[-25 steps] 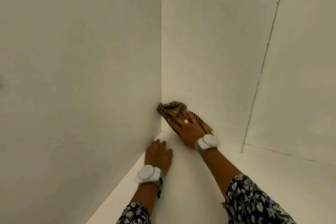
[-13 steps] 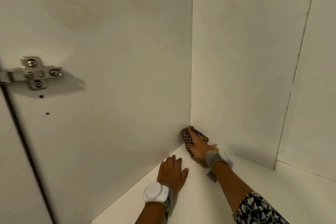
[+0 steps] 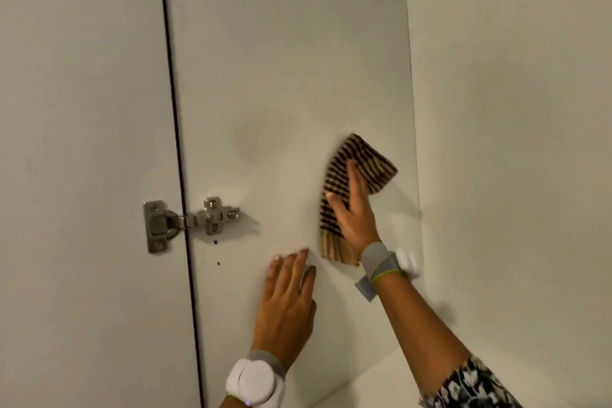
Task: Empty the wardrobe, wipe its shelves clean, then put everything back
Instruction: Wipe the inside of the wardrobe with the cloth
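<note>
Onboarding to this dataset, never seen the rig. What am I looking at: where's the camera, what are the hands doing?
No machine: a person works bare-handed. One wide camera worn on the head looks at the hands, inside a white wardrobe. The right hand presses a striped cloth flat against the side wall. The left hand rests flat on the same wall, holding nothing. The white pucks are wristbands, one per wrist. The metal hinge joins the door to that wall. A strip of shelf shows at the bottom.

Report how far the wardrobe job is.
Emptying looks done: the visible shelf is bare. In hand: the right hand presses the striped cloth against the side wall, the left hand flat beside it. Left: putting everything back; other shelves are out of view.
</note>
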Demonstrator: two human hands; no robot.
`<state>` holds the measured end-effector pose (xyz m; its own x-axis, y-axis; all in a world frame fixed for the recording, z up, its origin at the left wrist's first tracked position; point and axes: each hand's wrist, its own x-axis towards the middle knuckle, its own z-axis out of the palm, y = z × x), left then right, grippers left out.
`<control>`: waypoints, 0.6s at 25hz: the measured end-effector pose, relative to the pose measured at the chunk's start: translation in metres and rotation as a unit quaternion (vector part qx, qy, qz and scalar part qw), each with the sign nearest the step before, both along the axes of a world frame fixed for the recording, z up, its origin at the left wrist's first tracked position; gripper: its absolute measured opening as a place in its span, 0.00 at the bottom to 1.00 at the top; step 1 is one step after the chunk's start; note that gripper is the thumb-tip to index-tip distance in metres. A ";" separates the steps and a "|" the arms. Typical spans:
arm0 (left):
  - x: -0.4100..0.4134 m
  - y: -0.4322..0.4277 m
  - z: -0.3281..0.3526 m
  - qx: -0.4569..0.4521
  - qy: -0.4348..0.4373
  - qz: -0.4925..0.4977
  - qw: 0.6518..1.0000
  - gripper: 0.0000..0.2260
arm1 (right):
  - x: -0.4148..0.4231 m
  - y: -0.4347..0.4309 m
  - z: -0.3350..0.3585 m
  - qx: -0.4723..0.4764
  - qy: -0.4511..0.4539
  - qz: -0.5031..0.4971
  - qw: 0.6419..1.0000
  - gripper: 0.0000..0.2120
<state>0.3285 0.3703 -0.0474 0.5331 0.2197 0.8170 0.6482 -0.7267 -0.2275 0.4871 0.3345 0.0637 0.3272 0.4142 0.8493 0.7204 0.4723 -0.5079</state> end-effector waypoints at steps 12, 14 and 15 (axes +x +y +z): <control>-0.006 0.041 0.029 0.226 -0.024 0.022 0.974 0.17 | -0.086 0.056 0.167 0.112 -0.368 -0.217 0.897 0.29; -0.001 0.040 0.067 0.226 -0.064 0.037 0.971 0.14 | -0.040 0.055 0.190 0.092 -0.275 -0.210 0.934 0.28; 0.001 0.041 0.083 0.231 -0.095 0.042 0.967 0.15 | -0.014 0.055 0.194 0.087 -0.232 -0.220 0.944 0.28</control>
<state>0.3298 0.4113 0.0352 0.3594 -0.1560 0.9200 0.7627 -0.5190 -0.3859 0.4735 0.3899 0.2578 0.0119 0.1664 0.9860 0.9920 0.1221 -0.0326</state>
